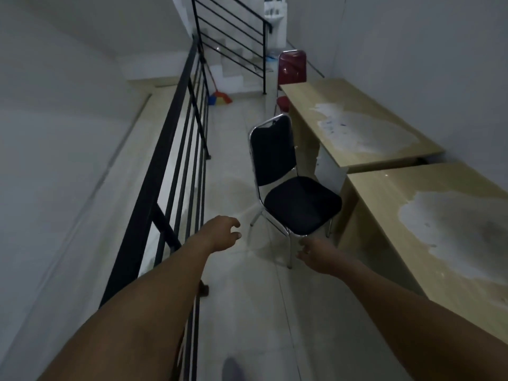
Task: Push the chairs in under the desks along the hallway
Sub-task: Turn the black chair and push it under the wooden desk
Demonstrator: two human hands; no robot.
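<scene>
Counting: two chairs (291, 185) (two desks (354, 125))

Layout of the hallway. Two desks stand end to end along the wall on my right: the near desk (428, 215) and, beyond it, the far desk (357, 125). The near chair (291, 188) stands out in the walkway, just beside the gap where the desks meet. A second chair (292, 67) stands at the far desk's far end. The railing (176, 149) runs along my left. My left hand (222, 233) and right hand (316, 253) reach ahead, short of the near chair.
</scene>
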